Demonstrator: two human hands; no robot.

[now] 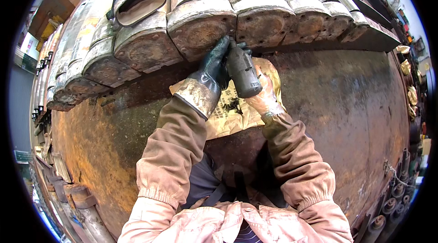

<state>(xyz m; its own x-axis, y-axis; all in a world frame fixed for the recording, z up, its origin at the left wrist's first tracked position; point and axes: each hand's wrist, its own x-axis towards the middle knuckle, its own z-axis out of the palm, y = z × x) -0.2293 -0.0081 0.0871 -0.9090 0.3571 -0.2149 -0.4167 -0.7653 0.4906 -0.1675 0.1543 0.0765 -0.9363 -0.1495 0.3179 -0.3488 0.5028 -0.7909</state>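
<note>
A dark grey power tool (244,70) with a stout round body and narrower nose points at the bolt-holed end face of a long metal cylinder (200,28). My left hand (214,65), in a dark green rubber glove, closes round the tool's nose close to that face. Behind the body, my right hand (267,92), in what looks like a pale thin glove, grips the tool; its fingers are mostly hidden. Whether the nose touches a bolt cannot be seen. Under both hands lies a creased yellow printed sack (228,122).
Several similar cylinders (264,19) stand side by side across the far side. An open oval metal collar (140,8) rests on one. Below spreads a rusty metal surface (337,106). Rusty pipes (82,197) lie at lower left, dark rods (388,206) at lower right.
</note>
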